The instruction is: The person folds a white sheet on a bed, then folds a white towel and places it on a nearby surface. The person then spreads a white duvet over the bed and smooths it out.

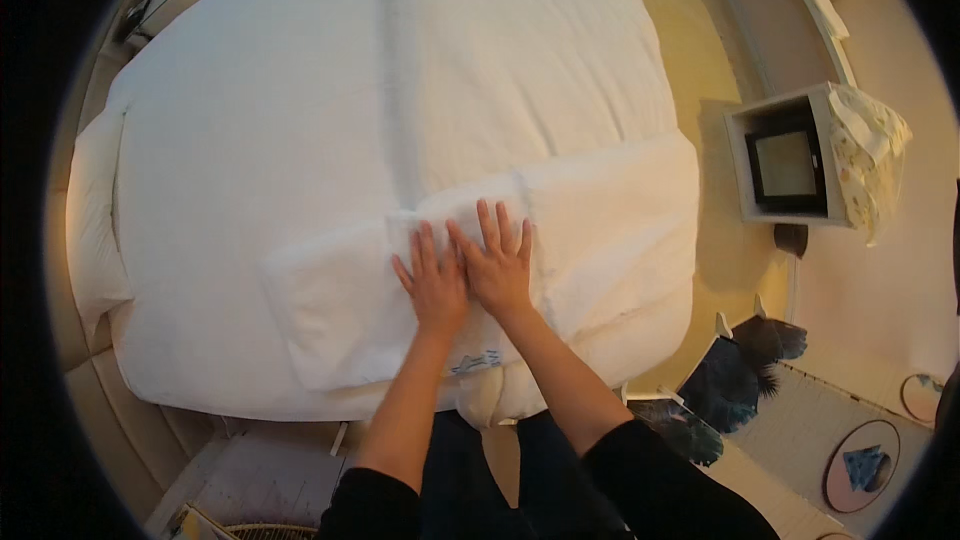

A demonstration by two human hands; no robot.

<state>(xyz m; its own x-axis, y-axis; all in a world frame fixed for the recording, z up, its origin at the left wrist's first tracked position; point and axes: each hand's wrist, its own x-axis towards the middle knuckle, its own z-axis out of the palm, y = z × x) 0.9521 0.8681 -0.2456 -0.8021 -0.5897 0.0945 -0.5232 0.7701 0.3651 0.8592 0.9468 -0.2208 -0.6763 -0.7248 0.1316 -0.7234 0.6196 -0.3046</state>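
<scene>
Both of my hands lie flat, palms down, on a folded white cloth layer spread over the near side of a bed with a white cover. My left hand has its fingers spread a little and pointing away from me. Close beside it, my right hand presses the same fabric with fingers wide apart, its thumb side almost touching the left. Neither hand grips anything. A blue printed mark shows on the cloth between my forearms. Soft creases run through the layer to the right of my hands.
A white pillow lies at the left, by a padded headboard. Right of the bed, a white cabinet-like box with a dark-framed panel carries a patterned cloth. Dark leaf-patterned pieces stand near the bed's lower right corner.
</scene>
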